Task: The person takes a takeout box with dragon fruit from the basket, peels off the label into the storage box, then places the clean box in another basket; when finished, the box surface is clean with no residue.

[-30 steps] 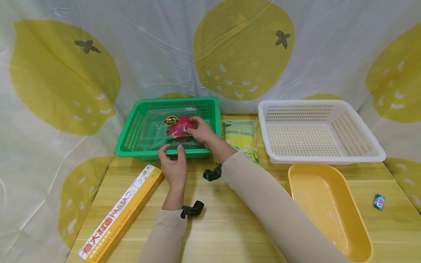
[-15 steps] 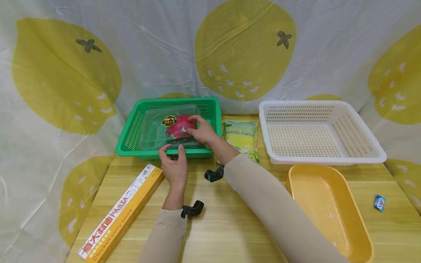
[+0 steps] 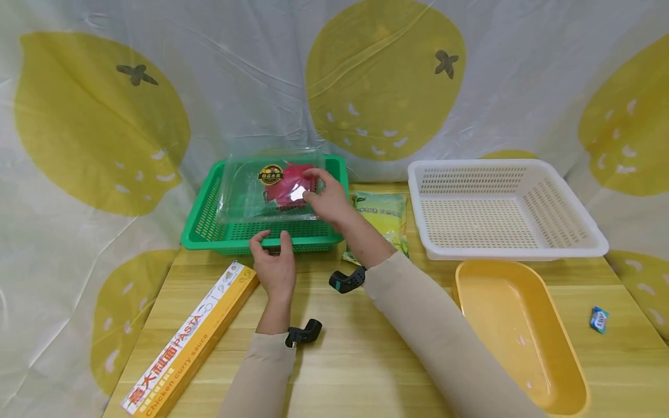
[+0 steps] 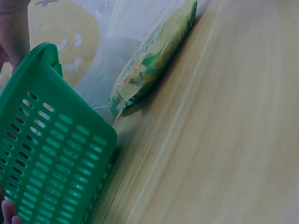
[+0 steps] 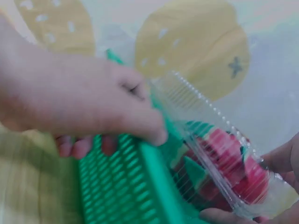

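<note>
A clear plastic box (image 3: 240, 191) with a dark label and red-and-green, fruit-like contents (image 3: 290, 188) is tilted above the green basket (image 3: 201, 241). My right hand (image 3: 331, 200) grips the box by its right end; in the right wrist view, that hand (image 5: 285, 177) has fingers and thumb around the end. Meanwhile my left hand (image 3: 276, 267) holds the basket's front rim. The right wrist view shows the left thumb over the rim and other fingers curled below it on the outside. In the left wrist view, fingertips (image 4: 10, 212) show beside the perforated basket wall.
Right of the basket lies a yellow-green bag (image 3: 381, 215). Beyond it stands a white basket (image 3: 512, 255), with a yellow tub (image 3: 569, 360) in front. A pasta box (image 3: 190, 342) lies at front left. A small blue packet (image 3: 599, 319) is far right. A lemon-print cloth (image 3: 251, 81) hangs behind.
My right hand has raised the clear box from inside the green basket, up and slightly back, and its front edge now shows above the basket floor. The left hand stays on the rim.
</note>
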### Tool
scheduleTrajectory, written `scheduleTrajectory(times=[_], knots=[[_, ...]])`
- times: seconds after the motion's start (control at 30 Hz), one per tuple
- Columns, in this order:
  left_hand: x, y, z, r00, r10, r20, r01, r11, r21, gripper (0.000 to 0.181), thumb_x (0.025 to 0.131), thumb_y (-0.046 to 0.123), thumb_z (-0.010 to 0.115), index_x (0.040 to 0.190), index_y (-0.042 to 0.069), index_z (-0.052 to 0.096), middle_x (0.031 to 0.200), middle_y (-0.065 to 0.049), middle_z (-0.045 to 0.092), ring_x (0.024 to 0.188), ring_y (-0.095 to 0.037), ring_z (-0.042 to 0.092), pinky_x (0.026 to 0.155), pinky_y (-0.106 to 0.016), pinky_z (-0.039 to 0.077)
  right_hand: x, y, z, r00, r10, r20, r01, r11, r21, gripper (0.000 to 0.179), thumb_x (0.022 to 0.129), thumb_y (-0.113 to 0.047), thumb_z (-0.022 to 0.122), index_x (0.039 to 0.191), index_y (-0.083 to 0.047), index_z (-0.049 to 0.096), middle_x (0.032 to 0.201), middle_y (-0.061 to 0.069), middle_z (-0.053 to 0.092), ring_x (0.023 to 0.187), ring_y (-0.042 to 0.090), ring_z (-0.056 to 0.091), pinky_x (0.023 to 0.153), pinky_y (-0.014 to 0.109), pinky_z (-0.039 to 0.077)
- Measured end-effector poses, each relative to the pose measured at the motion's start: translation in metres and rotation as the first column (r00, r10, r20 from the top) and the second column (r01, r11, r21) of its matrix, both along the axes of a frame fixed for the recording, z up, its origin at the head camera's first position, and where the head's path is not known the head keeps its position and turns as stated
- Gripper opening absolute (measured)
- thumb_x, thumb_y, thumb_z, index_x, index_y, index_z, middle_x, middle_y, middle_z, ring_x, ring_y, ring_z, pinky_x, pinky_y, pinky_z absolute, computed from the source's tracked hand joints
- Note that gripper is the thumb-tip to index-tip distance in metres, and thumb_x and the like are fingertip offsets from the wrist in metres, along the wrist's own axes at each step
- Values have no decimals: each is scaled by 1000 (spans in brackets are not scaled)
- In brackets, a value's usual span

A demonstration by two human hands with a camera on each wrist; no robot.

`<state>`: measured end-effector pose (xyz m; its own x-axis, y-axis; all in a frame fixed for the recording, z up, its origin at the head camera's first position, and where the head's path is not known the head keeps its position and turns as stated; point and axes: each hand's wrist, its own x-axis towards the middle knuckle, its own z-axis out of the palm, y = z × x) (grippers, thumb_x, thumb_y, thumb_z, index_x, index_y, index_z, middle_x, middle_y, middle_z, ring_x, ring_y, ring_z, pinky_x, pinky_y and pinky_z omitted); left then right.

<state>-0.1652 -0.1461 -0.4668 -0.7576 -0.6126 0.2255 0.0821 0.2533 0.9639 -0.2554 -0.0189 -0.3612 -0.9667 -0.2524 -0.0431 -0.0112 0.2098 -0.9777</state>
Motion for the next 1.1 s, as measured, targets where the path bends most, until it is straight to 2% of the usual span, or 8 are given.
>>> scheduleTrajectory(times=[0.2, 0.3, 0.37, 0.5, 0.6, 0.93, 1.03, 1.1], knots=[[-1, -1, -1, 1000, -2, -7, 2, 1000, 11, 42, 99, 38, 66, 127, 10, 52, 65, -5, 56, 67, -13, 56, 57, -27, 45, 17, 20, 18, 999, -42, 15, 43, 997, -59, 45, 101, -14, 63, 142, -28, 55, 115, 6, 61, 50, 11, 37, 49, 24, 36], [-1, -1, 0, 1000, -7, -9, 8, 1000, 7, 41, 99, 37, 65, 127, 10, 52, 66, -5, 56, 67, -14, 56, 56, -27, 45, 26, 31, 25, 997, -70, 9, 71, 996, -62, 46, 100, -15, 63, 143, -30, 55, 91, 4, 57, 50, 11, 38, 48, 24, 36], [-1, -1, 0, 1000, -14, -13, 14, 1000, 6, 41, 99, 37, 65, 128, 10, 52, 66, -6, 56, 67, -13, 56, 56, -27, 45, 31, 38, 27, 996, -94, 5, 94, 994, -61, 47, 100, -16, 64, 143, -33, 55, 85, 3, 51, 51, 11, 39, 48, 23, 40], [-1, 0, -1, 1000, -21, -7, 21, 1000, 8, 42, 100, 38, 65, 128, 10, 52, 67, -7, 58, 68, -11, 56, 56, -27, 46, 42, 54, 34, 992, -121, 36, 123, 989, -84, 49, 102, -18, 62, 145, -38, 52, 94, 7, 45, 58, 13, 44, 65, 34, 61], [-1, 0, -1, 1000, -14, 12, 14, 1000, 8, 42, 99, 39, 65, 128, 11, 52, 67, -7, 58, 67, -12, 56, 56, -26, 46, 52, 66, 37, 989, -128, 74, 135, 985, -109, 50, 103, -19, 60, 147, -41, 50, 102, 8, 39, 65, 17, 45, 82, 47, 63], [-5, -2, -1, 1000, 19, 25, -18, 999, -33, 38, 99, 31, 66, 126, 10, 50, 73, -13, 64, 68, -10, 57, 58, -25, 47, 94, 103, 39, 983, -171, 71, 178, 980, -91, 53, 102, -18, 58, 148, -43, 49, 109, 11, 42, 88, 24, 54, 82, 46, 63], [-4, -2, -1, 999, 37, 35, -35, 998, -51, 38, 98, 27, 65, 129, 10, 49, 83, -17, 70, 66, -11, 57, 57, -23, 46, 106, 112, 39, 980, -189, 56, 193, 978, -85, 53, 102, -17, 58, 148, -40, 50, 108, 12, 43, 94, 25, 59, 80, 47, 63], [-4, -2, 0, 998, 40, 38, -38, 998, -56, 41, 98, 25, 65, 132, 10, 49, 94, -18, 73, 69, -12, 58, 59, -23, 46, 113, 118, 40, 978, -202, 52, 205, 976, -71, 52, 102, -18, 57, 149, -39, 50, 109, 11, 42, 87, 23, 60, 80, 47, 63]])
